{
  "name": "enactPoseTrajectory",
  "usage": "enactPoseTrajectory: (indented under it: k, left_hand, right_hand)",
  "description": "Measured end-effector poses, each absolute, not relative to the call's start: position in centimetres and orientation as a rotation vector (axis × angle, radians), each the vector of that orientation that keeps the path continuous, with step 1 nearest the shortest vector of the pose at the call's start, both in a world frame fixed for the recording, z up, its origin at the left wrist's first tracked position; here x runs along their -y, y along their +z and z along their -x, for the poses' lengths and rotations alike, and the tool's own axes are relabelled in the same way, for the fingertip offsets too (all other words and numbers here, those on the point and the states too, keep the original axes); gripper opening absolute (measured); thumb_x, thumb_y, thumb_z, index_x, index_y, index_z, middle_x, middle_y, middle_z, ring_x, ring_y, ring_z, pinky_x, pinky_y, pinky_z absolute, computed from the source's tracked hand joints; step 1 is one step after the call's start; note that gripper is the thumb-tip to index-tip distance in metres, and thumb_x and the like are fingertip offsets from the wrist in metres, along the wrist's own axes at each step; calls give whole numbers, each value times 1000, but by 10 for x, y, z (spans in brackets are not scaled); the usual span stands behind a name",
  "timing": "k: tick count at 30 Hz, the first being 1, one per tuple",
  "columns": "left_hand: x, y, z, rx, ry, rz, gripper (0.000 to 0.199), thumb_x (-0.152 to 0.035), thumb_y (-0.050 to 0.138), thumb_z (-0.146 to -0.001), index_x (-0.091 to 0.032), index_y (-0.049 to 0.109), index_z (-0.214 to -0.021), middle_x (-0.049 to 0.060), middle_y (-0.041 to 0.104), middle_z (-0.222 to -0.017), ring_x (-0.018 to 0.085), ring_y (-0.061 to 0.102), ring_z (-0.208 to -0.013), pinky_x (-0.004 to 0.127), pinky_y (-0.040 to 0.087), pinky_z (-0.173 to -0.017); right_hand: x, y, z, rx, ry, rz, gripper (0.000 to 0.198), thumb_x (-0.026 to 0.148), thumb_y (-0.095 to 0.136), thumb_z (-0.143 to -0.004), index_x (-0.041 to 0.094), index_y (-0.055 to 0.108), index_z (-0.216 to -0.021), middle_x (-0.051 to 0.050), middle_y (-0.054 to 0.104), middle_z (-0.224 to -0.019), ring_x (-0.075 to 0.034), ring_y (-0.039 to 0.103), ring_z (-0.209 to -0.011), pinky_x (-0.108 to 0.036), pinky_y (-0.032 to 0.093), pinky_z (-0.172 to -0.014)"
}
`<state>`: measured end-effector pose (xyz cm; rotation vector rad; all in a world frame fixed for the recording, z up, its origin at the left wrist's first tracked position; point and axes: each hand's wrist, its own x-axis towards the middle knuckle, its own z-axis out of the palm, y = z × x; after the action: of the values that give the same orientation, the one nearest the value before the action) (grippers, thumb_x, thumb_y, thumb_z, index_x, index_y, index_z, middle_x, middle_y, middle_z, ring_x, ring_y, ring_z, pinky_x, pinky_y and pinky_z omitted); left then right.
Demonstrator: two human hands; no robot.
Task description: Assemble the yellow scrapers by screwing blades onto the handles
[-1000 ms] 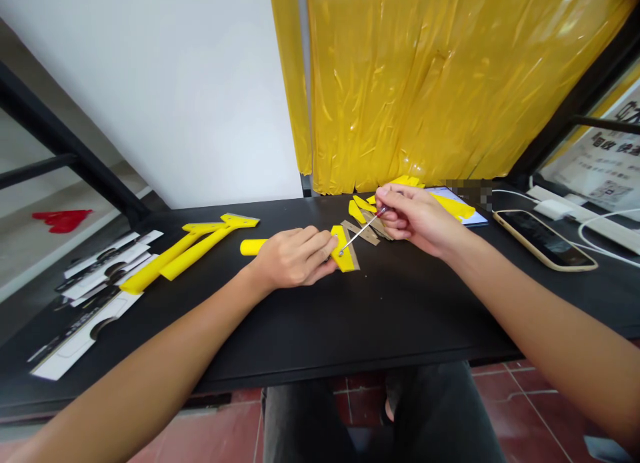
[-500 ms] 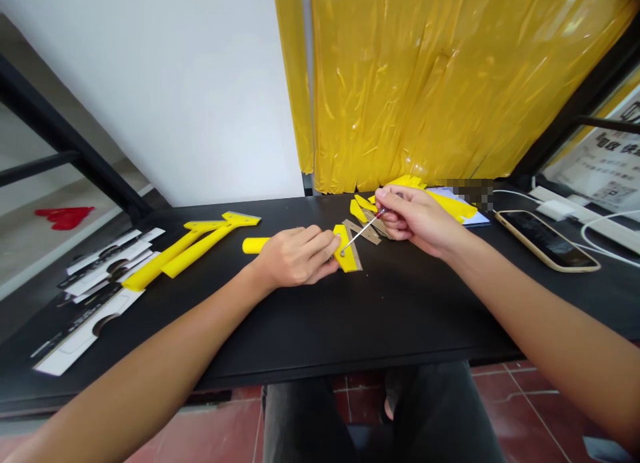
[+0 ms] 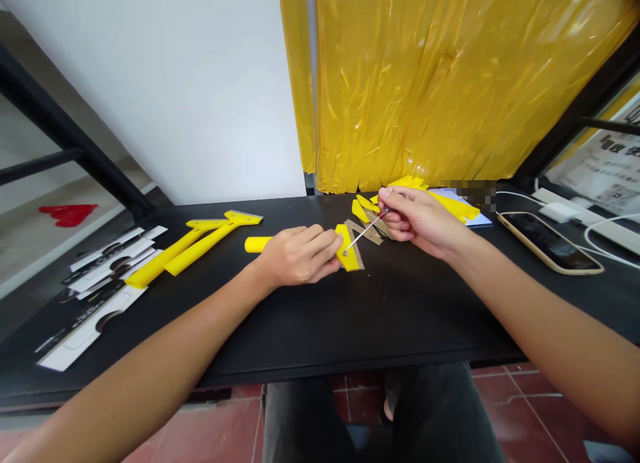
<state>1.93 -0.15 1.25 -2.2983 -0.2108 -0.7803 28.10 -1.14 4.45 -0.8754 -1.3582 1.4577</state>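
My left hand (image 3: 303, 255) is wrapped round a yellow scraper (image 3: 349, 257), pressing it against the black table. Its handle end sticks out to the left of the fist, and the wide head with a grey blade edge points right. In my right hand (image 3: 413, 216) is a screwdriver (image 3: 364, 232), its dark red handle mostly hidden by the fingers. The thin shaft slants down left, and its tip touches a screw on the scraper's head. Behind the scraper lie loose blades (image 3: 367, 231) and small yellow pieces (image 3: 359, 210).
Two yellow scrapers (image 3: 193, 248) lie at the left, one partly on white and black card sleeves (image 3: 95, 333). A phone (image 3: 550, 241) with white cables and a power strip (image 3: 590, 209) are at the right. Yellow plastic film (image 3: 410, 83) hangs behind the black table (image 3: 350, 329).
The view has shifted very slightly. Both hands keep their holds, and the screwdriver tip stays on the screw.
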Motion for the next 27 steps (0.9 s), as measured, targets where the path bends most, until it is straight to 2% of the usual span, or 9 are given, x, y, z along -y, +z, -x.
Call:
enactPoseTrajectory:
  k: [16,27]
  left_hand:
    - [3,13,-19,228,-753,2304,27,-32,61,-95,-13,60,-114,7,73,-98,17,65,-73,29,50,-55]
    - [4,12,-22,213,-746,2345,24,-33,58,-97,-14,61,-111,6,73,-95,17,65,-73,30,47,-54]
  right_hand:
    - [11,43,-280,1408,1389,895,36,45,68,-91,19,49,-74,7,33,-60,-6,19,-49,-21,14,-42]
    - [18,46,-281,1545,1145,845,33,49,65,-93,21,54,-79,7,31,-59,-7,24,-48,-21,23,-42]
